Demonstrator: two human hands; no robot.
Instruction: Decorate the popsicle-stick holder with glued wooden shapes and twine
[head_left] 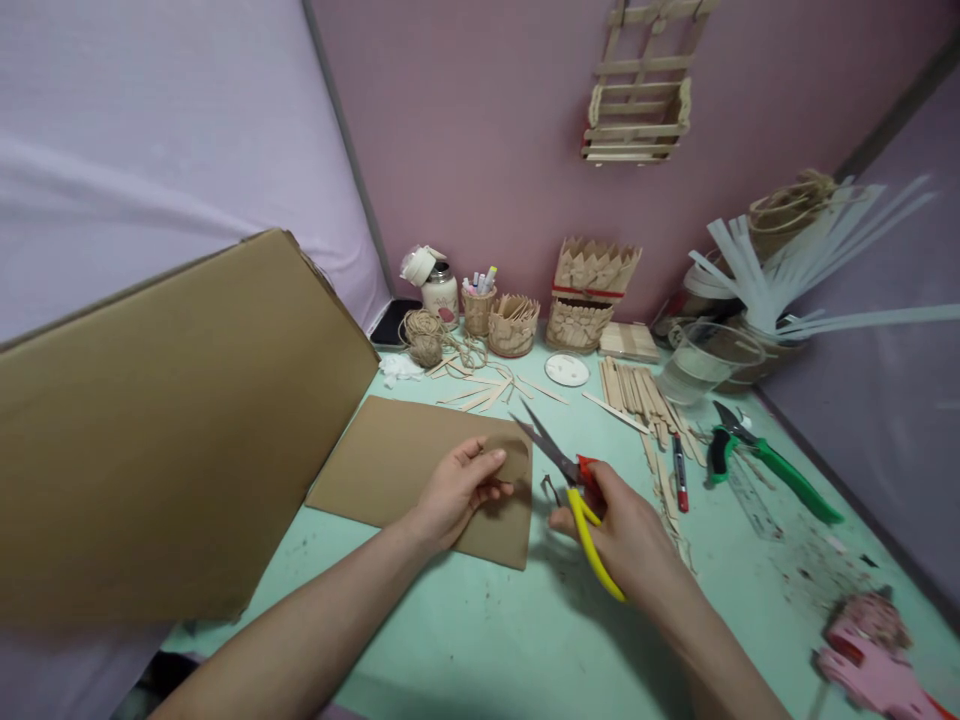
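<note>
My left hand (466, 490) pinches a small rounded piece of brown cardboard (514, 458) between thumb and fingers, above the right part of a flat cardboard sheet (390, 450). My right hand (622, 525) is wrapped round the handles of a pair of scissors (589, 540), one handle yellow and one red. The scissor blades are parted and point up and left, close to the cardboard piece but seemingly apart from it. A thin curled cardboard scrap (551, 489) shows just left of the scissors.
A large cardboard panel (165, 430) leans at the left. Wooden sticks (634, 395), a marker (680, 475) and green-handled pruning shears (780, 465) lie to the right. A pink glue gun (874, 665) is at the near right. A clear plastic cup (705, 365) and twine (426, 338) stand farther back.
</note>
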